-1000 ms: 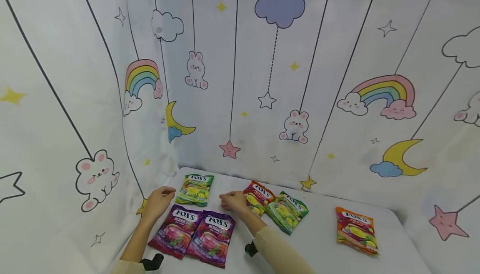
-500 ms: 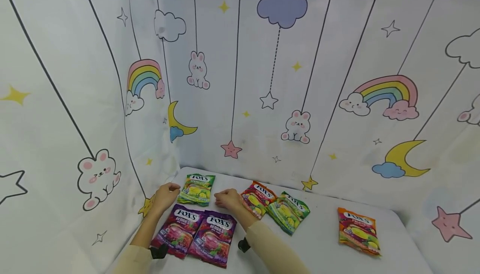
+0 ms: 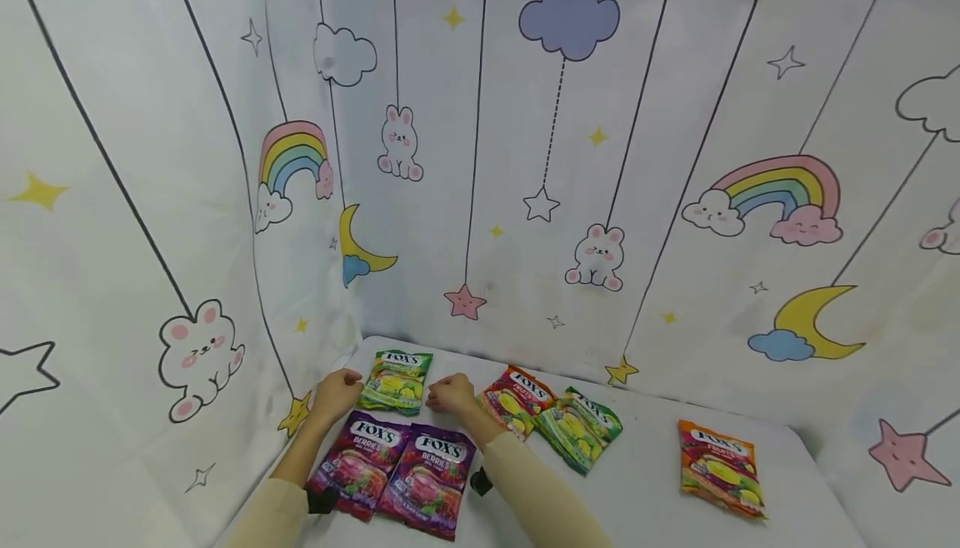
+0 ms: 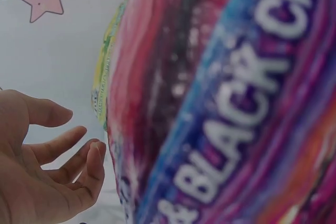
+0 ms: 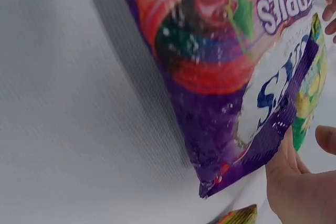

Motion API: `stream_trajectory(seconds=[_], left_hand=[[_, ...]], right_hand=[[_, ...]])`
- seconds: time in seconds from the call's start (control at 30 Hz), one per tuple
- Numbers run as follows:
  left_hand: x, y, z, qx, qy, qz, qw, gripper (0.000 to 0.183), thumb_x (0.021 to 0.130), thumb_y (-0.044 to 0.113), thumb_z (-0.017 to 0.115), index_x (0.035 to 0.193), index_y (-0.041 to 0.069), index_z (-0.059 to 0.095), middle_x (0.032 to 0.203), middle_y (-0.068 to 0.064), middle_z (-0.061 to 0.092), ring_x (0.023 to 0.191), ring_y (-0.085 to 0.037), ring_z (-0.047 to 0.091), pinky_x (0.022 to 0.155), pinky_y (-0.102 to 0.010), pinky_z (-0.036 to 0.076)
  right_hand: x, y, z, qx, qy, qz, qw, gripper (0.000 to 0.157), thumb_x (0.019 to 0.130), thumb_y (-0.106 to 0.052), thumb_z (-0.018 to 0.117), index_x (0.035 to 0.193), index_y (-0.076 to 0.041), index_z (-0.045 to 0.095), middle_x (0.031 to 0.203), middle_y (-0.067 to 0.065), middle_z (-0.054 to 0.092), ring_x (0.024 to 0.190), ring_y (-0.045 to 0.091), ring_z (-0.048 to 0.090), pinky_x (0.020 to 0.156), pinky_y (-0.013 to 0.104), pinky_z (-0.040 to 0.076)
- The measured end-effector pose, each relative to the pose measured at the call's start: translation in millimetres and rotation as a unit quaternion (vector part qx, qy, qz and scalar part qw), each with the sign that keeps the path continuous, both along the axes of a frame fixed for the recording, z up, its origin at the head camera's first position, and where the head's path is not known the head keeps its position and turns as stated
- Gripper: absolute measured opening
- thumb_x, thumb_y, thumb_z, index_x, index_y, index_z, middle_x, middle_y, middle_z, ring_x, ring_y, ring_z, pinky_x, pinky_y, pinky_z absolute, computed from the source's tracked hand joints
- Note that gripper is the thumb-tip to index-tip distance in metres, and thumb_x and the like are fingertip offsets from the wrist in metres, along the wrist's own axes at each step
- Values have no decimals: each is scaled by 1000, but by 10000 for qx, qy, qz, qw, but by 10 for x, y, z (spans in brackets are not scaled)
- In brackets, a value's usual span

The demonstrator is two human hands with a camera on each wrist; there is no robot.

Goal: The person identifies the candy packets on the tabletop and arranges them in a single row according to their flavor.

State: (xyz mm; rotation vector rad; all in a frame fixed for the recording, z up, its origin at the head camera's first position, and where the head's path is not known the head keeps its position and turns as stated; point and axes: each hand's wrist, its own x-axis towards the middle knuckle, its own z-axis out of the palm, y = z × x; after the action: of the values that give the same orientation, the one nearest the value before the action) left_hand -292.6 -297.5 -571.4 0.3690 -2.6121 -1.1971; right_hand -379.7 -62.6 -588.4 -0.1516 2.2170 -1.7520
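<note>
A green FOX'S candy bag (image 3: 394, 382) lies at the far left of the table between the two hands. My left hand (image 3: 337, 395) is at its left edge, and in the left wrist view the fingers (image 4: 65, 145) bend loosely around nothing. On the bag's other side is my right hand (image 3: 452, 396), with thumb and fingers (image 5: 283, 163) spread apart in the right wrist view. Two purple berries candy bags (image 3: 362, 463) lie side by side between the forearms, and one fills much of each wrist view.
A red-orange fruits candy bag (image 3: 513, 398) and a second green candy bag (image 3: 581, 429) lie right of the right hand, edges overlapping. Another fruits bag (image 3: 722, 469) is farther right. The white table (image 3: 637, 490) meets a patterned cloth wall (image 3: 495, 156) behind and at left.
Both hands have moved in toward the green bag, the left hand rightward and the right hand slightly leftward. The bags lie as before; the whole view has shifted slightly.
</note>
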Motion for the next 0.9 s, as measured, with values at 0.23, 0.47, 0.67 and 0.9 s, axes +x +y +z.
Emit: stream_trajectory(seconds=[0.23, 0.47, 0.67, 0.9], left_hand=[[-120, -38, -138, 168, -224, -37, 9996, 39, 99, 16, 59, 127, -11, 64, 119, -29, 68, 106, -42, 65, 91, -54, 53], [-253, -29, -250, 271, -431, -78, 9987, 43, 98, 18, 60, 124, -16, 63, 120, -33, 66, 111, -47, 63, 97, -58, 49], [-281, -17, -290, 263, -565, -111, 9980, 43, 99, 17, 61, 124, -18, 62, 120, -34, 65, 111, -47, 63, 99, -58, 49], [-290, -15, -272, 392, -327, -88, 9987, 36, 95, 8, 62, 123, -15, 65, 120, -32, 67, 107, -43, 64, 93, -54, 52]], right_hand=[[-89, -39, -7, 155, -109, 49, 9998, 23, 101, -7, 65, 116, 10, 68, 95, 19, 76, 87, 30, 78, 73, 32, 63], [-94, -97, -7, 205, -208, 146, 9995, 23, 100, -4, 62, 117, 10, 68, 90, 15, 76, 74, 20, 76, 69, 31, 63], [-28, -98, 35, 132, -308, 371, 9987, 27, 102, -3, 59, 123, 13, 64, 98, 21, 75, 76, 21, 75, 71, 33, 63], [-39, -123, 26, 11, -409, 374, 9985, 25, 99, 0, 67, 120, 12, 65, 95, 19, 75, 74, 23, 75, 71, 35, 63]])
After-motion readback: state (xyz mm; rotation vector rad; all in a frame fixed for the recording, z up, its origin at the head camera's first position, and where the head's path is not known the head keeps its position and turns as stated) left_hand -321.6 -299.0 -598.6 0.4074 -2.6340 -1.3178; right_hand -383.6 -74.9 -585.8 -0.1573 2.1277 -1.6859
